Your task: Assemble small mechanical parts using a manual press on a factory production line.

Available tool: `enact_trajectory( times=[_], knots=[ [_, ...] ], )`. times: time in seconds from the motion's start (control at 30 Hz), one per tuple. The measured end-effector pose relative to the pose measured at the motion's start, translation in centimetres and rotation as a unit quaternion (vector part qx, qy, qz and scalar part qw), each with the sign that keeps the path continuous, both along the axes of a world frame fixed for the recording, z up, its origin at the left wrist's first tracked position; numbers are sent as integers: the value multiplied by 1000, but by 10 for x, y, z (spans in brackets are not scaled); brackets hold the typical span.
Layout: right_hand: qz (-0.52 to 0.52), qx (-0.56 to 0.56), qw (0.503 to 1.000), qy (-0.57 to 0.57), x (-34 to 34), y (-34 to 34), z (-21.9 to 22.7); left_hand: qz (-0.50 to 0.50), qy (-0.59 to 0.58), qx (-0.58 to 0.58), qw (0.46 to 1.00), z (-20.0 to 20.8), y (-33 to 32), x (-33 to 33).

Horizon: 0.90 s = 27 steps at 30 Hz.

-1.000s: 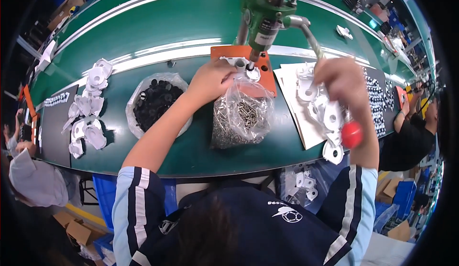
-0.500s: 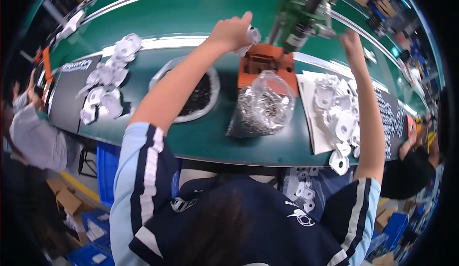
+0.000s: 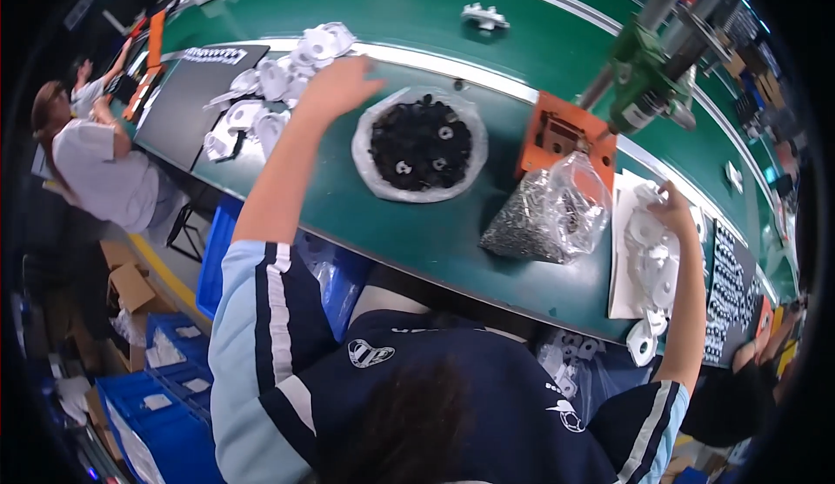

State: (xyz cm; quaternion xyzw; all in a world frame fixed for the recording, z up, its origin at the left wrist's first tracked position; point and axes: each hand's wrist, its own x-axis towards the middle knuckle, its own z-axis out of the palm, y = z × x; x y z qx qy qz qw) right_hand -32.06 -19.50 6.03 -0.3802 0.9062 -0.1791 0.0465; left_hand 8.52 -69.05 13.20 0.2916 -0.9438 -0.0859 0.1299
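Head, left hand (image 3: 339,88): loosely open!
Right hand (image 3: 677,216): grip unclear; one nudge could drop that white part (image 3: 641,347) off the worktop (image 3: 417,245) front edge.

Green table (image 3: 391,227) beneath the left fingers (image 3: 369,68); beyond them, a green belt (image 3: 409,14) bordered by a pale rail (image 3: 500,85). Left of and nearer than these: grey floor, yellow stripe (image 3: 163,269), dark stool (image 3: 183,230). Far beyond the right fingers (image 3: 667,193), blurred: bluish streaks (image 3: 755,13), probably lamps.

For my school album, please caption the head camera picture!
At a green workbench, the left hand is beside one pile of white parts while the right hand is at a second pile.
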Motion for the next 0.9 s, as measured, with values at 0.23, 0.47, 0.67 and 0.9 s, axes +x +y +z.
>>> enact_trajectory(
  times=[0.23, 0.47, 0.67, 0.9],
  knots=[
    [-20, -69, 995, 66, 23, -1, 31, 282, 49, 72, 955, -67, -65, 149],
    [-17, -166, 975, 144, 170, -25, 148, 68, 398, 372, 836, -27, 10, 96],
    [446, -236, 862, 41, 280, -114, 175, -240, 246, 730, 591, 29, 137, 24],
    [461, -221, 860, -11, 293, -124, 147, -159, 163, 834, 502, 13, 193, -10]
  ],
)
